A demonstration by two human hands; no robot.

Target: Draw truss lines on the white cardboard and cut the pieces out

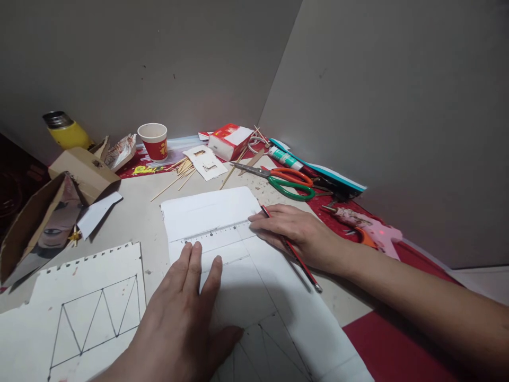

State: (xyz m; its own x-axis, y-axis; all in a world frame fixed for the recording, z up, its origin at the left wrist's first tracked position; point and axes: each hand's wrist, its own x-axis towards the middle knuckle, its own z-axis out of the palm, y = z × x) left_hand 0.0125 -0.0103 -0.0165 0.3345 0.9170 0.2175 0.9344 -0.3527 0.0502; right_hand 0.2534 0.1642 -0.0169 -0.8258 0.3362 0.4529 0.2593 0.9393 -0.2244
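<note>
A white sheet of paper (210, 208) with thin pencil lines lies before me, and a clear ruler (222, 231) rests across its upper part. My left hand (178, 313) is flat on the sheet with fingers spread, two fingertips at the ruler's left end. At the ruler's right end, the fingertips of my right hand (296, 233) press down. A red and black pencil (300, 262) is tucked between that hand's fingers, its capped end slanting toward me. Left of my left hand, another sheet (119, 265) shows a zigzag truss drawing in dark lines.
Scissors (290, 180) with orange and green handles lie beyond the sheet. A pink glue gun (377, 228) is at the right. Behind stand a paper cup (153, 142), thin wooden sticks (183, 171) and a red box (229, 141). Cut cardboard (83, 172) sits left, near a yellow bottle (69, 132).
</note>
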